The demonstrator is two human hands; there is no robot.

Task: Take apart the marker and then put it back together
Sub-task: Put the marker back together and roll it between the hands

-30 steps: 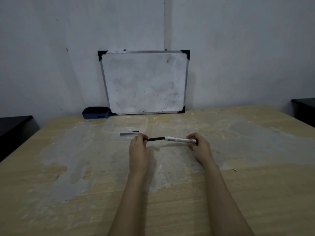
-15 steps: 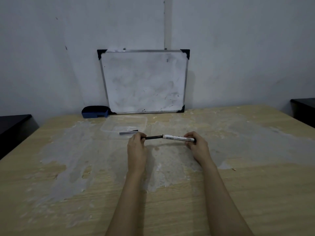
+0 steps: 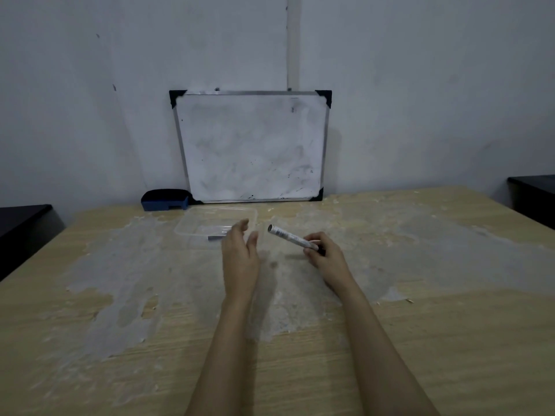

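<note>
My right hand [image 3: 326, 257] holds the white marker barrel [image 3: 289, 236] by its lower end, a little above the table. The barrel tilts up to the left and its open round end faces the clear plastic container [image 3: 216, 212]. My left hand [image 3: 240, 255] hovers at the container's near right corner, fingers spread and nothing in it. A small dark marker part [image 3: 215, 238] lies inside the container, partly hidden by my left fingers. The dark inner stick is not visible anywhere.
A whiteboard [image 3: 252, 145] leans on the wall at the back of the wooden table [image 3: 420, 340]. A blue eraser [image 3: 165, 200] sits to its left. Dark furniture stands beyond the table's left edge [image 3: 21, 226] and right edge [image 3: 531, 196].
The dark stick that my left hand was drawing out of the barrel is gone from view. My left hand has opened beside the container. The barrel has tilted, its open end now raised.
</note>
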